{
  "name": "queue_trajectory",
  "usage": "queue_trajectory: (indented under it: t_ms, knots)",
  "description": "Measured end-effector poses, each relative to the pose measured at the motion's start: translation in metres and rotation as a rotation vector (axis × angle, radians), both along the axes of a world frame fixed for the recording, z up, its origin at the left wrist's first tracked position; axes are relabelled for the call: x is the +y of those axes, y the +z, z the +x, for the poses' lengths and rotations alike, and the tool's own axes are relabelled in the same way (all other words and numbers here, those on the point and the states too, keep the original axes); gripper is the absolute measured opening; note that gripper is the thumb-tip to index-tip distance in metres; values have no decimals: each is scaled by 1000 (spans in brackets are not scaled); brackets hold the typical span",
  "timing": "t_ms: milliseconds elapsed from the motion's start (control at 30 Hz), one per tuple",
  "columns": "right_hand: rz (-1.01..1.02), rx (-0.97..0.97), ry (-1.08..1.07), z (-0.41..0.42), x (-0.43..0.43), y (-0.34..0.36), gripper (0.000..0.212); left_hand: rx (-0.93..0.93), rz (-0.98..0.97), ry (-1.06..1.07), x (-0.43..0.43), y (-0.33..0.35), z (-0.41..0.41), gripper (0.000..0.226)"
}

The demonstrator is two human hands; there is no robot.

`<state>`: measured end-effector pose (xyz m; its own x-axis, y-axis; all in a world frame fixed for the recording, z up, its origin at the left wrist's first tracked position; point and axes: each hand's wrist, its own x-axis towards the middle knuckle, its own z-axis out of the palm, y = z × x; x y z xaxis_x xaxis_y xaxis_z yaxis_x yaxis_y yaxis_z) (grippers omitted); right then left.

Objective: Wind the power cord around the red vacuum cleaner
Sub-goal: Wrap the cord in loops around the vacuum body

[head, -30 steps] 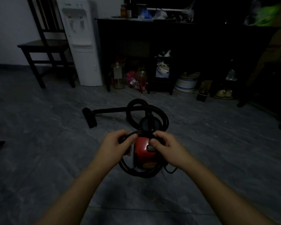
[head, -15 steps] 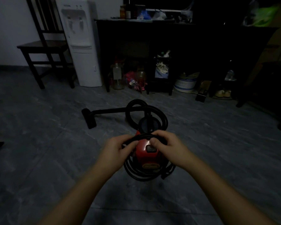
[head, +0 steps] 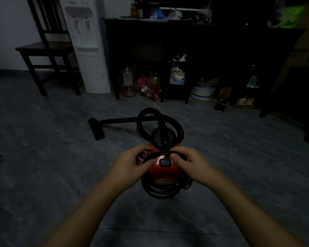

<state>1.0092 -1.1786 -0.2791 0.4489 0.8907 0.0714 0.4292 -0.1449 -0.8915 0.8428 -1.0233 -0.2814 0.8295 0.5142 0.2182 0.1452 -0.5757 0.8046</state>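
The small red plastic canister vacuum cleaner [head: 163, 169] stands on the grey stone-tile floor [head: 43, 166] between both hands. The left hand [head: 130, 166] sits at its nine o'clock and the right hand [head: 191, 164] at its three o'clock, each with fingers curled and pinching the thin black power cord [head: 161, 192] where it crosses the top of the body. Loops of that cord ring the base toward six o'clock. The vacuum's long axis runs six to twelve o'clock, its hose end facing twelve. The ribbed black hose [head: 175, 123] curls there, and its rigid black tube with floor nozzle [head: 96, 128] stretches toward ten o'clock.
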Motion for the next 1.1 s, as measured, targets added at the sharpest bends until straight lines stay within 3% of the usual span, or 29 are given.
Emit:
queue_trajectory:
  t_ms: [200, 267, 400, 533, 900, 1100]
  knots:
    - [-22, -44, 34, -1, 3, -9, 17, 31, 86, -73, -2, -3, 0, 29]
    - [19, 33, -7, 2, 3, -10, 17, -24, 21, -12, -1, -4, 2, 34]
    - [65, 125, -88, 8, 5, -9, 17, -81, -134, 102, 3, -8, 8, 21]
    - [34, 89, -102, 6, 9, -12, 18, -56, -196, 142, 2, -12, 10, 19]
    - [-66, -165, 16, -12, 16, -11, 17, 101, 99, -57, 7, -13, 1, 20]
    - [-8, -1, 8, -11, 14, -8, 13, 1, 66, -11, 8, -9, 1, 25]
